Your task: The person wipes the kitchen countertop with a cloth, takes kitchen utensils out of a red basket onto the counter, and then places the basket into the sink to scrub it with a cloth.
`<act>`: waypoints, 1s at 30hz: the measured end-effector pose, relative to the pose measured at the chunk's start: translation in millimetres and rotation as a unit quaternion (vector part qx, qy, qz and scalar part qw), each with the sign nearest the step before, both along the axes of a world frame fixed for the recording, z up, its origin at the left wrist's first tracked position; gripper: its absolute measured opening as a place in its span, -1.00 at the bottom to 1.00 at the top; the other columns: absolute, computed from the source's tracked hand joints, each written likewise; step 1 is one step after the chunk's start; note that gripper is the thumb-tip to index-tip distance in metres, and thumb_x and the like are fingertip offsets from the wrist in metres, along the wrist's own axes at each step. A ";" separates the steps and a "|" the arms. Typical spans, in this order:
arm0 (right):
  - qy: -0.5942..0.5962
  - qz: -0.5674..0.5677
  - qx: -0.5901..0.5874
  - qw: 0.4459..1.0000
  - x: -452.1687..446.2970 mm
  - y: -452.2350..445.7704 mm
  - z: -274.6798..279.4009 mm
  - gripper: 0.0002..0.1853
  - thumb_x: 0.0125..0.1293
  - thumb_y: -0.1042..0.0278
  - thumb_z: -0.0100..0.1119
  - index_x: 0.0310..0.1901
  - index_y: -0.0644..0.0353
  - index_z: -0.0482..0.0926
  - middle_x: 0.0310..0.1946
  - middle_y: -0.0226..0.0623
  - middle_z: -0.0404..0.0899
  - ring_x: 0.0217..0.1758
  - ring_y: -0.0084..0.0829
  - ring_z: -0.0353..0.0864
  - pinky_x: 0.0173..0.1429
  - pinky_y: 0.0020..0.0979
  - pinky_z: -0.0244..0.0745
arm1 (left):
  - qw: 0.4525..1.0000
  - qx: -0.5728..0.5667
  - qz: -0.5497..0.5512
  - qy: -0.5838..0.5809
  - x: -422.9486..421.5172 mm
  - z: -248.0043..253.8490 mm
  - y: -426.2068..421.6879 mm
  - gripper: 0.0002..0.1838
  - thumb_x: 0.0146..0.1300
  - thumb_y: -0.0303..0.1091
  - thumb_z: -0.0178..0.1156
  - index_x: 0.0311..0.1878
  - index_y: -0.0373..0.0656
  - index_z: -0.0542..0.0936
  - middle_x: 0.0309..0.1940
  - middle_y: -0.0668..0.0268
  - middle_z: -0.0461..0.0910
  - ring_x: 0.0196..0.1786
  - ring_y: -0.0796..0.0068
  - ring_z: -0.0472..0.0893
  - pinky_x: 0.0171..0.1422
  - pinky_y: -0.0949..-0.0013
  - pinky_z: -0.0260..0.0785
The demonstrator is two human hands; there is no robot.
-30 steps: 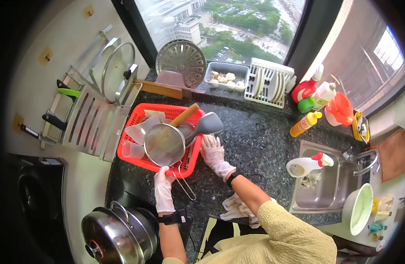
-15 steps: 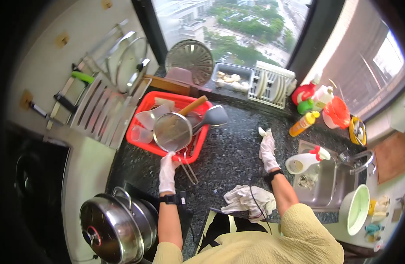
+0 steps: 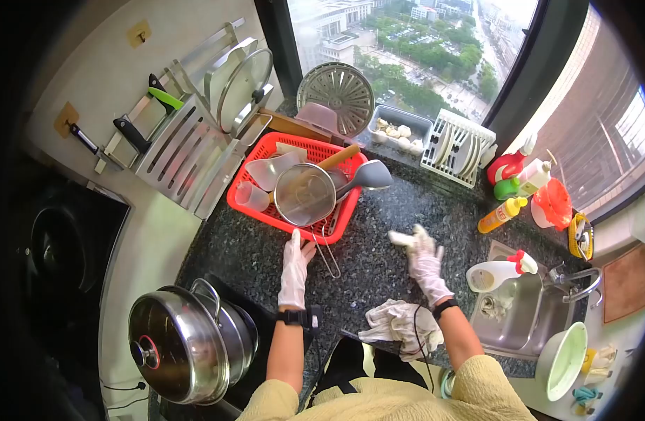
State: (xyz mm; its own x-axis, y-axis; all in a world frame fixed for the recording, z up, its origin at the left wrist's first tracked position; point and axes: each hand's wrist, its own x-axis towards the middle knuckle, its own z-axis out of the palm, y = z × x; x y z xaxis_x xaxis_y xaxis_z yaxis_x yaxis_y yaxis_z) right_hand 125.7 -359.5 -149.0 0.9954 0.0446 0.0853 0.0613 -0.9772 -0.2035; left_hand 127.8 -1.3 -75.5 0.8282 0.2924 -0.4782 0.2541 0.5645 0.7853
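My left hand [image 3: 293,270], in a thin white glove, is at the front of a red plastic basket [image 3: 256,218]. Its fingers are stretched out, with the tips near the rim; whether they touch it I cannot tell. In the basket lie a round mesh strainer [image 3: 305,195], a grey spatula-like utensil [image 3: 373,175] with its head over the right rim, and clear plastic cups [image 3: 251,196]. The strainer's wire handle sticks out over the front edge. My right hand [image 3: 426,263], gloved too, hovers or rests over the dark counter [image 3: 368,263], fingers spread, holding nothing.
A crumpled white cloth [image 3: 399,324] lies by the counter's front edge. To the right are a spray bottle [image 3: 492,274], a yellow bottle [image 3: 502,215] and the sink [image 3: 522,319]. A large lidded steel pot [image 3: 182,344] stands at left; a dish rack [image 3: 457,149] is by the window.
The view has shifted, so the scene sits further right. My left hand has drawn slightly back from the basket rim. My right hand's fingers have spread apart.
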 end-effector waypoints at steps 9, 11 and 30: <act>-0.089 -0.126 0.402 0.903 -7.8 -31.4 11.9 -0.47 0.35 0.28 0.01 0.36 0.10 0.27 0.30 -0.03 0.28 0.34 -0.02 0.26 0.24 0.00 0.27 | 0.939 0.234 -0.129 -0.215 -81.9 84.7 -157.7 -0.65 0.30 -0.51 0.15 0.14 -0.23 0.40 0.19 0.15 0.45 0.18 0.40 0.49 0.31 0.34 0.31; -0.089 -0.074 0.037 0.993 -26.6 -15.2 51.8 -0.40 0.28 0.39 0.00 0.38 -0.06 0.24 0.30 -0.07 0.25 0.32 -0.05 0.27 0.14 -0.08 0.32 | 0.864 0.323 -0.307 -0.235 -86.9 119.5 -213.0 -0.47 0.19 -0.44 0.29 0.22 -0.24 0.38 0.21 0.09 0.43 0.24 0.32 0.46 0.37 0.27 0.25; -0.129 0.018 -0.018 0.991 -24.2 -55.6 -10.2 -0.48 0.29 0.41 -0.11 0.32 0.08 0.26 0.43 -0.15 0.12 0.45 -0.13 0.14 0.33 0.10 0.13 | 0.789 0.480 -0.238 -0.301 -35.5 84.6 -462.9 -0.66 0.07 -0.26 0.34 -0.10 -0.16 0.55 -0.26 0.18 0.62 -0.17 0.16 0.62 0.01 0.16 0.43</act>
